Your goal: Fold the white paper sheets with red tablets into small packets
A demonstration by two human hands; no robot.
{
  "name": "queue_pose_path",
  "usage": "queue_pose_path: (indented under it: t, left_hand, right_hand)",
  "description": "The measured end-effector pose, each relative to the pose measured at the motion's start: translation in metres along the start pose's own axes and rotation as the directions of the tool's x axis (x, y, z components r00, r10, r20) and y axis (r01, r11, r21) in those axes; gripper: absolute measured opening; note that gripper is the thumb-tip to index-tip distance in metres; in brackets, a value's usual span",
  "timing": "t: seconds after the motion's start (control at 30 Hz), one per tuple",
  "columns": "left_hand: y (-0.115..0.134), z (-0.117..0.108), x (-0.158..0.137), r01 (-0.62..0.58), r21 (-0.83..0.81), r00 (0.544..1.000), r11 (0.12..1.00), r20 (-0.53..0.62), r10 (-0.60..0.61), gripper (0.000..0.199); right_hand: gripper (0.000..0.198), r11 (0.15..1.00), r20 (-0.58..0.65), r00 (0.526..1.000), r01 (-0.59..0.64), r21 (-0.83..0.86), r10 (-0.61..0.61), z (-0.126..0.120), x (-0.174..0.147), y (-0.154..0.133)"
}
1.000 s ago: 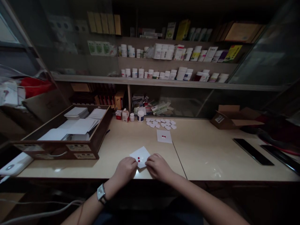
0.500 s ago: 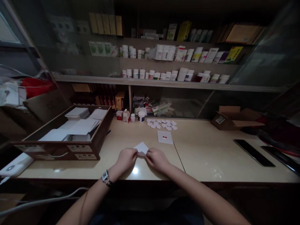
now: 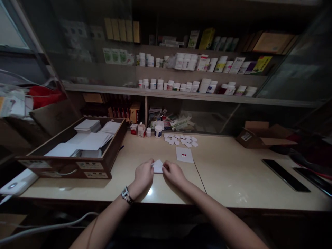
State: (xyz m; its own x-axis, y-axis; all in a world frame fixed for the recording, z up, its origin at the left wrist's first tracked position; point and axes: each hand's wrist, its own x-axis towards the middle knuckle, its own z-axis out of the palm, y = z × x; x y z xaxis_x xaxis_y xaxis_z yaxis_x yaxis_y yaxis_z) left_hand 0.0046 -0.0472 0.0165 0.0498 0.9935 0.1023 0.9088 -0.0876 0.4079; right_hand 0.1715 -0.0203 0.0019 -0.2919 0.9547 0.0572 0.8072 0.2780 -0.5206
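Observation:
Between my hands, a small white sheet of paper (image 3: 158, 166) lies folded on the counter, with a pointed corner at the far side. My left hand (image 3: 144, 174), below which a wristwatch (image 3: 126, 195) sits on the wrist, is closed on the paper's left edge. The fingers of my right hand (image 3: 174, 174) are closed on its right edge. Just beyond my right hand lies a flat white paper square (image 3: 184, 154) bearing a few small red and white pills (image 3: 184, 155). Farther back, several small folded white paper packets (image 3: 181, 140) are spread out.
At the left stands a wooden drawer (image 3: 105, 167) holding stacks of white paper. Small bottles and boxes, including a white bottle (image 3: 158, 131), line the back edge. On the right are an open cardboard box (image 3: 250, 136) and a dark phone (image 3: 285, 175). Shelves of medicine bottles rise behind.
The near edge of the paper has been folded over and now lies flatter, its visible area smaller. Both hands have shifted slightly on it. The whole view has moved a little.

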Motion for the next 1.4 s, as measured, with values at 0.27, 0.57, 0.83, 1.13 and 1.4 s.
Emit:
queue_pose_path:
  t: [0.27,0.57,0.83,1.13,1.4]
  left_hand:
    - [-0.002,0.010,0.003,-0.061,-0.001,0.996,0.998,-0.060,0.060,0.016]
    - [-0.001,0.011,0.005,-0.071,-0.039,0.996,0.997,-0.057,0.068,0.018]
    - [0.000,0.016,0.008,-0.053,-0.002,0.997,0.999,-0.048,0.053,0.016]
    - [-0.002,0.024,0.003,-0.259,0.062,0.947,0.964,-0.179,0.266,0.018]
    - [-0.002,0.031,-0.010,-0.397,0.123,0.914,0.909,-0.040,0.404,0.022]
  right_hand:
    - [0.020,0.992,-0.054,0.997,0.039,-0.122,-0.046,0.006,-0.006,-0.004]
    - [0.022,1.000,-0.074,0.997,-0.001,-0.023,-0.001,0.007,-0.004,-0.001]
    - [0.023,0.998,-0.074,0.997,0.003,-0.058,-0.007,0.009,-0.003,0.000]
    - [0.012,0.993,-0.096,0.994,0.039,-0.115,-0.050,0.013,-0.001,0.001]
    - [0.011,0.985,-0.081,0.994,0.061,-0.160,-0.074,0.014,-0.001,-0.001]
